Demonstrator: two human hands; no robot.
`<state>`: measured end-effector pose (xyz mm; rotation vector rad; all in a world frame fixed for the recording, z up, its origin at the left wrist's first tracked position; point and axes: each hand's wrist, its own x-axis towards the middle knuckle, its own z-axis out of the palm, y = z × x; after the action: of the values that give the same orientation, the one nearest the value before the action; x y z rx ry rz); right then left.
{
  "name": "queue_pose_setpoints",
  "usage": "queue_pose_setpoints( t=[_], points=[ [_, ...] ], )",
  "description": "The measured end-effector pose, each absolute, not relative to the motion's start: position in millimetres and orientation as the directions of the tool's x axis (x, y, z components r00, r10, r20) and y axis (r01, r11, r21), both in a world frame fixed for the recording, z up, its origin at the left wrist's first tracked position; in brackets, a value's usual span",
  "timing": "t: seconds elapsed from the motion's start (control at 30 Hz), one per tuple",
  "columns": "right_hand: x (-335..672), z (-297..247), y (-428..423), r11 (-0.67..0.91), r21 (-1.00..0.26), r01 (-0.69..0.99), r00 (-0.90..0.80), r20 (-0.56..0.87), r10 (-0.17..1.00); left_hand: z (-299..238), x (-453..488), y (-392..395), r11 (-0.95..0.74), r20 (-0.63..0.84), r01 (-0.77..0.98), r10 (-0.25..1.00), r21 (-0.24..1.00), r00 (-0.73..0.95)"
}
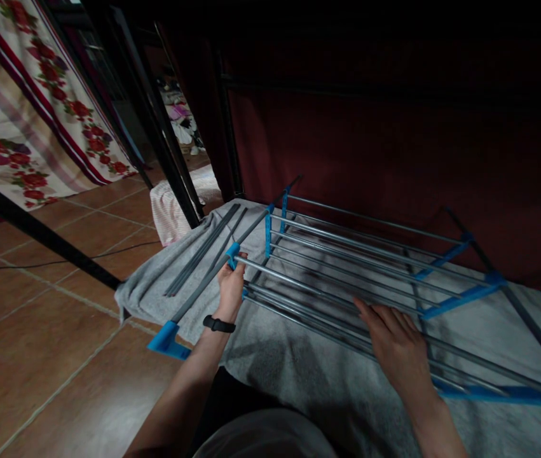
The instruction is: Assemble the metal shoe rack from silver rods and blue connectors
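A rack of grey metal tubes [322, 289] joined by blue plastic parts stands on a grey blanket. My left hand [232, 273], with a black band on its wrist, is closed around a blue plastic connector [232, 251] at the left end of the front upper tube. Fingers outstretched and close together, my right hand [397, 337] lies over the same tube near the rack's middle. Its palm side is hidden. A blue corner piece [168, 338] caps the near end of the left side pole [198, 294]. At the right, a blue bracket [503, 393] carries the lower tube ends.
Several loose grey tubes [203, 254] lie on the blanket [294, 362] left of the rack. Behind it rises a dark red panel [370, 152]. Black metal posts [156, 108] stand left, by a floral curtain [36, 108]. A cable [60, 262] crosses the tiled floor.
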<state>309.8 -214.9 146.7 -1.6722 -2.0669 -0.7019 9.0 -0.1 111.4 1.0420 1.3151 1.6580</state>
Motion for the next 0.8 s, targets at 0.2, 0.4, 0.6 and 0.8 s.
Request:
queue_pose_setpoints(
  t=[0.2,0.4,0.6,0.8],
  points=[
    [307.5,146.6,-215.7,0.160,0.139,0.977,-0.212,0.578,0.788,110.0,10.0,1.6,-0.233,0.184,-0.089,0.908,0.968,-0.377],
    [310.3,146.1,-212.4,0.165,0.158,0.974,-0.227,0.591,0.774,114.6,10.8,-2.9,-0.213,0.176,-0.060,0.910,0.975,-0.375],
    [312.8,145.2,-213.2,0.180,0.152,0.972,-0.235,0.585,0.776,115.3,10.9,-4.1,-0.205,0.172,-0.048,0.909,0.978,-0.380],
    [311.6,144.1,-214.9,0.170,0.155,0.973,-0.229,0.584,0.779,116.1,12.1,-4.1,-0.201,0.154,-0.086,0.912,0.976,-0.381]
  ],
)
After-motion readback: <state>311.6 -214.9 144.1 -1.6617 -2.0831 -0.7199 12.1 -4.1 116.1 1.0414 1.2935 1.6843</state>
